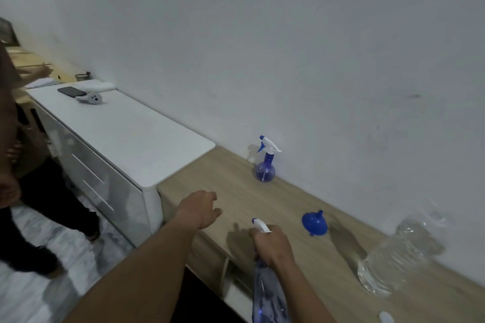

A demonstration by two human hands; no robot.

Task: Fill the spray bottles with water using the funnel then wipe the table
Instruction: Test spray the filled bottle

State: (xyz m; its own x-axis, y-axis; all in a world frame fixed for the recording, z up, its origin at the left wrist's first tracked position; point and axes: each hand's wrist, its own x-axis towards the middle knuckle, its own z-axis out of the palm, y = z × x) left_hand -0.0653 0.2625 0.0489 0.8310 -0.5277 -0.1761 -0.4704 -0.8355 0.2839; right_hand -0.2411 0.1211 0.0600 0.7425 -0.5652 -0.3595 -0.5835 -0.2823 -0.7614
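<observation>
My right hand (pixel 273 244) grips the white trigger head of a tall blue spray bottle (pixel 267 294) at the table's near edge. My left hand (pixel 200 207) hovers over the wooden table (pixel 244 199) with fingers loosely curled and nothing in it. A round blue spray bottle (pixel 265 162) with a white and blue head stands by the wall. Between the two bottles, to the right, a blue funnel (pixel 314 223) lies upside down on the table. A large clear water bottle (pixel 399 252) stands at the right near the wall.
A white cabinet (pixel 126 134) adjoins the table on the left, with a phone (pixel 71 91), a white controller (pixel 91 98) and a folded white cloth (pixel 103 86) on it. Another person (pixel 39 191) stands at the far left. A white cap (pixel 385 317) lies at the bottom right.
</observation>
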